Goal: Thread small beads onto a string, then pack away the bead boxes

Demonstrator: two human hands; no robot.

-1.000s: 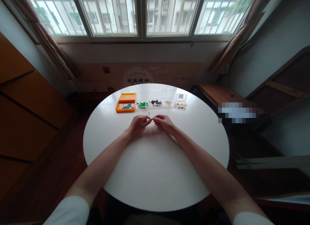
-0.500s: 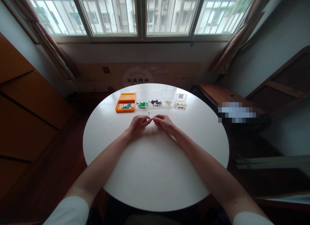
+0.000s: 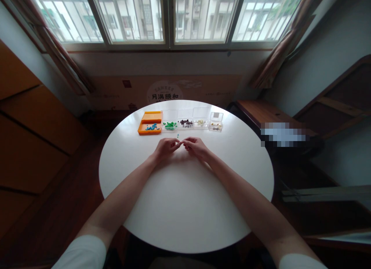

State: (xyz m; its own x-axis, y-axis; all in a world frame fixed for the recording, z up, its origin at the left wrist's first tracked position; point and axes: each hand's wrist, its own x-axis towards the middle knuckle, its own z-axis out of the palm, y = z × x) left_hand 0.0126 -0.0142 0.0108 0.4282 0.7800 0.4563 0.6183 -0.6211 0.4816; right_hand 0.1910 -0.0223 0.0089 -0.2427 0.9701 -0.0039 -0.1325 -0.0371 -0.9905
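a: where are the hands?

b: the bare left hand (image 3: 167, 147) and the bare right hand (image 3: 196, 146) meet above or on the round, smooth white table (image 3: 185, 207), thumbs and forefingers drawn together, tips touching or nearly so.

a: gripping anything?

b: i cannot tell. something tiny could be pinched between them, but no piece shows, and the other fingers curl out of sight.

a: so which step is this?

b: my judgement: close fingertip work, both hands at one spot. any next move calls for a light, exact pinch, since the pieces are so small.

a: and where are those pieces?

b: a tiny blue-green speck of a piece (image 3: 177, 135) lies on the table just beyond the fingertips. farther back, small blue pieces (image 3: 151, 126) sit in an open orange plastic box (image 3: 149, 132). to its right, in a row of clear plastic boxes with raised lids, come small green pieces (image 3: 170, 125), dark brown pieces (image 3: 186, 122), cream pieces (image 3: 200, 122) and a few yellowish ones.

a: what's hard to make out?

b: the pieces' exact shapes, and whether the speck is one piece or two. both upper arms run out of frame at the white sleeves (image 3: 87, 251).
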